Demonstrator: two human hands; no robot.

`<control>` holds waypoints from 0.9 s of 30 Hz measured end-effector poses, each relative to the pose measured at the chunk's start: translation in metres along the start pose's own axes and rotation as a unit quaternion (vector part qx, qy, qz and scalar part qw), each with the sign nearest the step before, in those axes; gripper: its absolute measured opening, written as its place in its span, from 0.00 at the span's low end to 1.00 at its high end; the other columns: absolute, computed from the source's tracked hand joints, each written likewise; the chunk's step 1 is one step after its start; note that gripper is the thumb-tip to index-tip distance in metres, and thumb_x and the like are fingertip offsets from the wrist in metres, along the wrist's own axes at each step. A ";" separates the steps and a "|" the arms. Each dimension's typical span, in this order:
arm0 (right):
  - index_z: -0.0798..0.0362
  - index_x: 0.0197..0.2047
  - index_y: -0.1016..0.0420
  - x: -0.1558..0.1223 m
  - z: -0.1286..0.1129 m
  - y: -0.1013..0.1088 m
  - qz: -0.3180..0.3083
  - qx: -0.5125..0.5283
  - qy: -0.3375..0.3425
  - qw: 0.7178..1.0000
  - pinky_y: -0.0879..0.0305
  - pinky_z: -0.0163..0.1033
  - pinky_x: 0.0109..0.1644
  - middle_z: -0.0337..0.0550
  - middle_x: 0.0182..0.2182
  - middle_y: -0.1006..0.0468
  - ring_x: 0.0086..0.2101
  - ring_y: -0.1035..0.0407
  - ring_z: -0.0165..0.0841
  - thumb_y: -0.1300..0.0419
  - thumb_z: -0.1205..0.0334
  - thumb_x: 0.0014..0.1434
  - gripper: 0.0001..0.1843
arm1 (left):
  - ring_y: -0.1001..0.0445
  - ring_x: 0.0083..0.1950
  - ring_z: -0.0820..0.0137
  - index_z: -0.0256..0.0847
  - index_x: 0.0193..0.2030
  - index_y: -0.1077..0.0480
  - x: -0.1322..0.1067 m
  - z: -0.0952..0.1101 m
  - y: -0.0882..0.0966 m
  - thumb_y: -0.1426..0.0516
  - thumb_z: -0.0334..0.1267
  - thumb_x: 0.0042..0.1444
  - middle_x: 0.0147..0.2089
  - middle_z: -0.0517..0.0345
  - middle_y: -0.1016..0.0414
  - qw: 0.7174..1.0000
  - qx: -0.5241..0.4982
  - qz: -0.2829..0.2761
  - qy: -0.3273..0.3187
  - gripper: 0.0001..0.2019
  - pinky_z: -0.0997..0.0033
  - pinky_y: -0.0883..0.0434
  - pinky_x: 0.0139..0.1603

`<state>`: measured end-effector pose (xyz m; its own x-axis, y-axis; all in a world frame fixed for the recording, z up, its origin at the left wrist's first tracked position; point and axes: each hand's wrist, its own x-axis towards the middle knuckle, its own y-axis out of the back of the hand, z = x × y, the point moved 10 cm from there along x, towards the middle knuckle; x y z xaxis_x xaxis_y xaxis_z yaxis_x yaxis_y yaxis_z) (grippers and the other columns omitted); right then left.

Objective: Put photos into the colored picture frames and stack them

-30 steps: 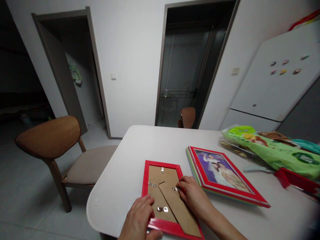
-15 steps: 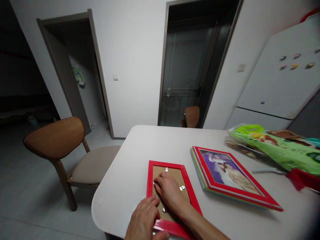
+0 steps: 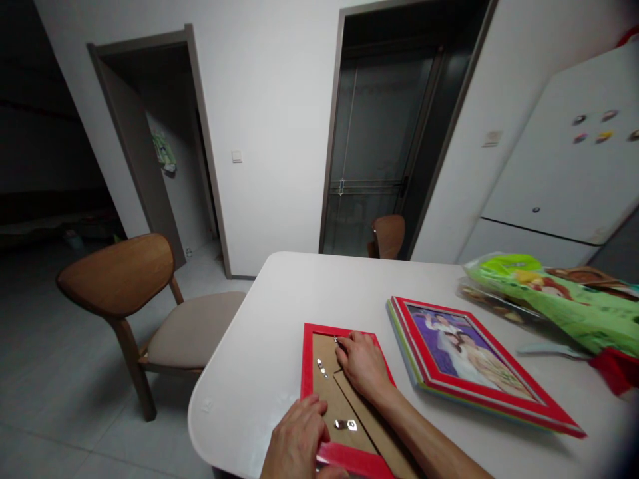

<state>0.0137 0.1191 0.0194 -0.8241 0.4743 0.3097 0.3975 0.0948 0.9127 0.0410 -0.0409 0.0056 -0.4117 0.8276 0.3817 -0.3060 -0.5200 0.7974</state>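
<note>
Hands [image 3: 364,366] on red frame [image 3: 307,362], top clip [image 3: 336,340] partly hidden, right forearm [image 3: 424,429] cropped

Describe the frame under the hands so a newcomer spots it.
Start at the white table. Near the viewer, the bare left hand and right hand touch a red rectangular frame. Unlike the red-topped frame stack to its right, photo up, it shows brown board and silver metal clips.

The left hand [image 3: 297,436] holds the near left corner of a face-down red frame [image 3: 306,366] on a white table [image 3: 259,372]; the right hand [image 3: 363,364] is at a metal clip [image 3: 337,340] by its far edge. A stack of frames [image 3: 479,397] lies to the right
</note>
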 end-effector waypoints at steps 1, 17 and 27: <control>0.52 0.41 0.28 0.000 -0.001 -0.001 -0.003 0.003 0.003 1.000 0.47 0.39 0.43 0.47 0.35 0.30 0.38 0.39 0.37 0.52 0.61 0.54 0.15 | 0.34 0.51 0.56 0.39 0.28 0.33 0.000 0.000 0.000 0.35 0.40 0.31 0.48 0.47 0.30 1.000 -0.001 -0.001 -0.001 0.16 0.58 0.35 0.50; 0.55 0.46 0.33 -0.062 -0.003 0.023 -0.105 0.106 0.014 0.989 0.43 0.37 0.43 0.48 0.38 0.30 0.39 0.37 0.36 0.47 0.64 0.43 0.23 | 0.39 0.54 0.54 0.37 0.34 0.34 0.001 0.002 0.003 0.38 0.36 0.36 0.52 0.43 0.34 0.998 -0.058 -0.016 0.030 0.15 0.55 0.39 0.53; 0.53 0.44 0.33 -0.052 -0.039 0.072 -0.056 0.175 0.048 0.982 0.41 0.38 0.43 0.46 0.38 0.31 0.39 0.36 0.35 0.46 0.62 0.44 0.21 | 0.26 0.32 0.66 0.39 0.45 0.46 0.025 -0.037 0.026 0.46 0.37 0.45 0.33 0.55 0.26 0.797 -0.533 0.142 0.247 0.20 0.68 0.30 0.32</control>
<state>0.0691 0.0669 0.0794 -0.8976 0.3615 0.2521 0.4034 0.4436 0.8003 -0.0088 -0.0418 0.0181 -0.8016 0.5968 0.0358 -0.5867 -0.7738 -0.2388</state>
